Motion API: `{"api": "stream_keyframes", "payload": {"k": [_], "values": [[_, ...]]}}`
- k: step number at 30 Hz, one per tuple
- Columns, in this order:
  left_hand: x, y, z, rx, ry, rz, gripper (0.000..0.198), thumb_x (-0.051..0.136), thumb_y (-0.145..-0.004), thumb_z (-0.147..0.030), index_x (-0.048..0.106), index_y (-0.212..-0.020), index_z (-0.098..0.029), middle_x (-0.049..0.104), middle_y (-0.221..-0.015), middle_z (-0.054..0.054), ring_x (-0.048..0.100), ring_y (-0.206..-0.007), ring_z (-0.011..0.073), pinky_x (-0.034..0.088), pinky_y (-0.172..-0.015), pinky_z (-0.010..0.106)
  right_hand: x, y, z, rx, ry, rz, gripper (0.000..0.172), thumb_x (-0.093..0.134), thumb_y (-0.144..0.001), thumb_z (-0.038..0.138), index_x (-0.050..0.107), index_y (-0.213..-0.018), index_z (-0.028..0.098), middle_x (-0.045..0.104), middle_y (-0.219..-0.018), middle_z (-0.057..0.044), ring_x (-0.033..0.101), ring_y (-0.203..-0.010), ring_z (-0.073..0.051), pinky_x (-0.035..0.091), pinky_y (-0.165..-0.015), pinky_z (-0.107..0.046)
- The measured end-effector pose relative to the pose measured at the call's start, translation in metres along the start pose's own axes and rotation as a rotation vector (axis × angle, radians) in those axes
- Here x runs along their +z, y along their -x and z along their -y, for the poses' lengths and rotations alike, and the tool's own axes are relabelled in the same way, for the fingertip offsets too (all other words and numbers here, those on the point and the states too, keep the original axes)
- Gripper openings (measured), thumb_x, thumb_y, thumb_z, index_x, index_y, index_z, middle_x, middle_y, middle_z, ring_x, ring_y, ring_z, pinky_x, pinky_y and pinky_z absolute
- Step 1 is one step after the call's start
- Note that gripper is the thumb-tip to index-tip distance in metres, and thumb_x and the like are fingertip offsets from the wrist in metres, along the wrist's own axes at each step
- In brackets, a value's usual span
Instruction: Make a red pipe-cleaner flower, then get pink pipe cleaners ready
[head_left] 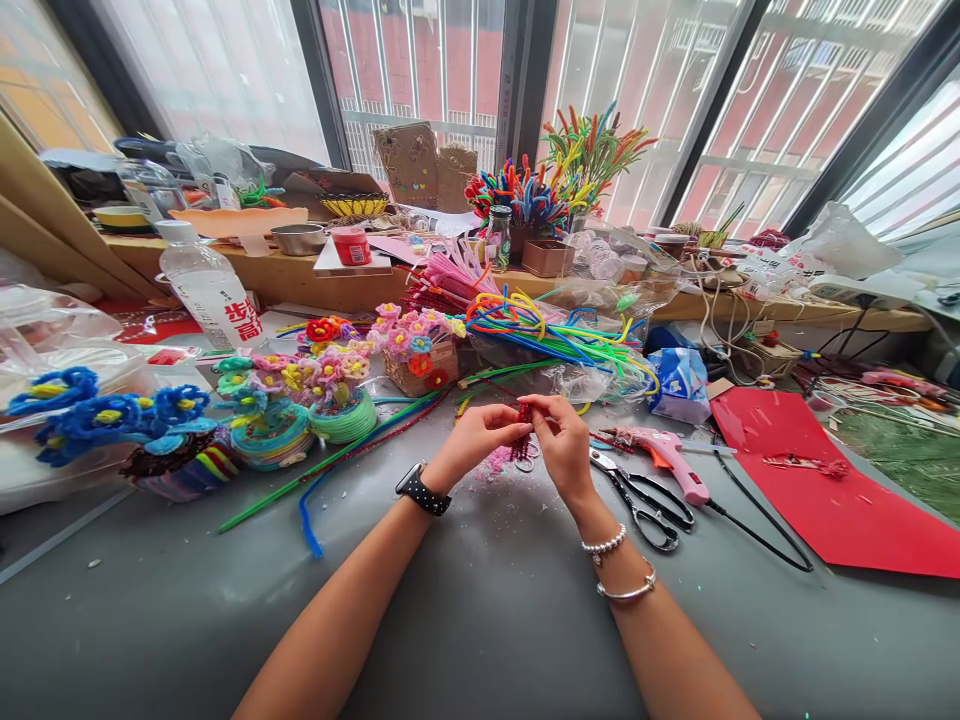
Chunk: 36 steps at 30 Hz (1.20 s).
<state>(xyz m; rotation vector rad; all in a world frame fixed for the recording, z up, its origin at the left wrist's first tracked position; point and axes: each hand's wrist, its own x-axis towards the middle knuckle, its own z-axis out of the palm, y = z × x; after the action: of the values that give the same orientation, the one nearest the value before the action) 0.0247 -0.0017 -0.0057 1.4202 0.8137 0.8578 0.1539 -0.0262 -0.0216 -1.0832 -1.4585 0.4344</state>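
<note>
Left grip [486, 437], right grip [562, 440] on red tinsel [520, 449], flowers [336, 370] in green pot [345, 420]

Large red Chinese characters [238, 310] stand on the clear white-capped bottle [196, 275] at the left, slanting with it; they look like "步" and "高", with smaller print beside them too fine to read. Red characters also mark the white plastic bag [799, 262] at the right, but creases make them illegible. The small dark glass bottle [499, 238] bears a pale label, likewise unreadable.
</note>
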Motion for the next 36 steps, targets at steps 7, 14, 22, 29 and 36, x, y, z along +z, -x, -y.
{"api": "stream_keyframes", "payload": {"k": [7,14,22,29,36], "values": [[-0.0003,0.0006,-0.0018,-0.002,-0.006,0.001,0.025,0.065,-0.06,-0.029,0.06,-0.075,-0.01,0.058,-0.065,0.0,0.05,-0.058,0.008,0.041,-0.059,0.022,0.0013,0.0005,0.0001,0.04,-0.052,0.01,0.017,0.046,-0.078,0.021,0.059,-0.089,0.021,0.058,-0.082,-0.003,0.056,-0.073,-0.013,0.047,-0.061,-0.023],[0.0003,0.0005,-0.0004,-0.016,0.032,0.058,0.026,0.062,-0.063,-0.031,0.056,-0.077,-0.01,0.056,-0.063,0.0,0.049,-0.056,0.0078,0.038,-0.057,0.023,0.0001,-0.001,-0.0002,0.024,-0.002,-0.013,0.013,0.048,-0.077,0.022,0.06,-0.081,0.02,0.057,-0.077,-0.002,0.056,-0.07,-0.012,0.047,-0.062,-0.023],[-0.0022,0.0008,-0.003,0.012,-0.059,0.101,0.024,0.058,-0.066,-0.035,0.057,-0.066,-0.011,0.052,-0.056,-0.002,0.043,-0.053,0.007,0.035,-0.054,0.021,-0.0001,-0.0005,0.0006,0.013,-0.014,-0.007,0.015,0.048,-0.077,0.024,0.062,-0.079,0.02,0.059,-0.077,-0.002,0.056,-0.072,-0.013,0.046,-0.063,-0.023],[-0.0026,0.0009,-0.0027,0.009,-0.034,0.102,0.024,0.061,-0.063,-0.034,0.059,-0.067,-0.01,0.056,-0.059,0.0,0.045,-0.053,0.0077,0.035,-0.053,0.022,-0.0013,-0.0004,0.002,0.037,0.009,0.02,0.019,0.048,-0.076,0.023,0.064,-0.086,0.022,0.064,-0.079,-0.002,0.058,-0.072,-0.014,0.046,-0.065,-0.024],[-0.0017,0.0022,-0.0028,-0.032,-0.022,0.107,0.026,0.058,-0.066,-0.036,0.059,-0.068,-0.01,0.061,-0.063,0.003,0.049,-0.053,0.0084,0.038,-0.054,0.023,-0.0009,-0.0019,0.0005,-0.013,0.031,0.034,0.022,0.048,-0.077,0.021,0.065,-0.091,0.023,0.065,-0.083,-0.002,0.059,-0.075,-0.014,0.046,-0.071,-0.026]]}}
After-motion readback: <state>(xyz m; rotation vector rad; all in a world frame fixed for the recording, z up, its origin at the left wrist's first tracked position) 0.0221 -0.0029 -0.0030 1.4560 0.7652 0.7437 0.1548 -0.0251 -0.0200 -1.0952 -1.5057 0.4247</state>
